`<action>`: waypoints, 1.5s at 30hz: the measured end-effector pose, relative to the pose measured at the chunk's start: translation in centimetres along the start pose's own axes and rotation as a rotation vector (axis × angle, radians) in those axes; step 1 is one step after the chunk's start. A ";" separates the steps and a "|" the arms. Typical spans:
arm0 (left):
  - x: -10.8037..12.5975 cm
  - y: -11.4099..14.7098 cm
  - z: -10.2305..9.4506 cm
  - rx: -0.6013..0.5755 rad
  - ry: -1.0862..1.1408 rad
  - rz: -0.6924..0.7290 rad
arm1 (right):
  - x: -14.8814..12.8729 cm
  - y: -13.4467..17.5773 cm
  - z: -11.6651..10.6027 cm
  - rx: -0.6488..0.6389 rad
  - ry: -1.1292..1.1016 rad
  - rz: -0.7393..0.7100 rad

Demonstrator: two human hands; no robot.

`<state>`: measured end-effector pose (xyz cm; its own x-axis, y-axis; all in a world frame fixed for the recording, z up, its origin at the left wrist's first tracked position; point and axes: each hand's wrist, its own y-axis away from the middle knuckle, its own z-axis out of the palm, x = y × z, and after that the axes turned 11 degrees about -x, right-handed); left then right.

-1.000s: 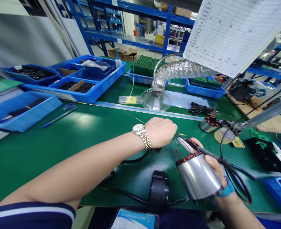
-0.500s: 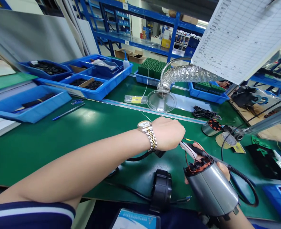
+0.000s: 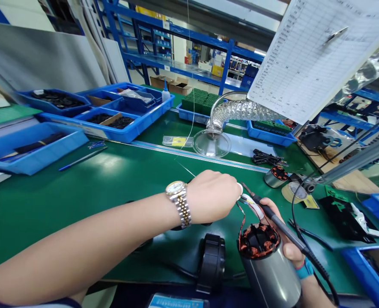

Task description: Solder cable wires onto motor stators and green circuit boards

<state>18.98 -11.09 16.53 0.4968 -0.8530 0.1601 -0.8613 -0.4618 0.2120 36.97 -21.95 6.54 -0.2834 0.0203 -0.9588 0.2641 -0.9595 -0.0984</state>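
Observation:
My left hand [image 3: 213, 194], wearing a metal watch, is closed in a fist. Insulated wires [image 3: 247, 199] with a white sleeve run into its fingers, and a thin solder strand [image 3: 186, 166] leads up to it. In my right hand [image 3: 287, 239] is a soldering iron [image 3: 279, 222], its tip pointing up-left, close to the left fingers. Just in front of that hand stands a motor stator [image 3: 269, 271] with a silver shell and copper windings; its thin leads rise toward the left hand. Left of the stator, a black round housing [image 3: 211, 262] sits with a cable.
A fume-extraction hood [image 3: 211, 143] on a foil duct is beyond my hands. Pliers [image 3: 311, 235] lie at right, near another stator [image 3: 275, 176]. Blue part bins [image 3: 125, 134] and a pen [image 3: 82, 158] are at left. A paper sheet [image 3: 292, 72] hangs upper right.
The soldering iron has swung up, its tip now close to my left fingers. The stator is more upright, its windings in full view. Pliers have come into sight.

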 end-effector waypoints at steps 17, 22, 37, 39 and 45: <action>0.1 -0.4 0.2 -0.002 -0.085 -0.019 | 0.1 0.5 0.0 -0.066 -0.223 -0.063; 0.0 -0.6 0.2 -0.014 -0.091 -0.025 | -0.2 0.5 0.1 -0.092 -0.254 -0.045; -0.6 -2.1 -0.1 -0.098 -0.093 -0.058 | -0.4 0.6 0.1 0.035 -0.238 0.098; -0.5 -2.4 -0.4 -0.121 -0.087 -0.072 | -0.5 0.5 0.1 0.057 -0.239 0.136; -0.4 -3.1 -0.7 -0.183 -0.045 -0.107 | -0.6 0.4 0.1 0.083 -0.245 0.218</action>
<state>21.51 -9.11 16.47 0.5760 -0.8130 0.0851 -0.7679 -0.5024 0.3974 37.18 -22.38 7.08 -0.4447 -0.2462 -0.8612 0.2697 -0.9537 0.1334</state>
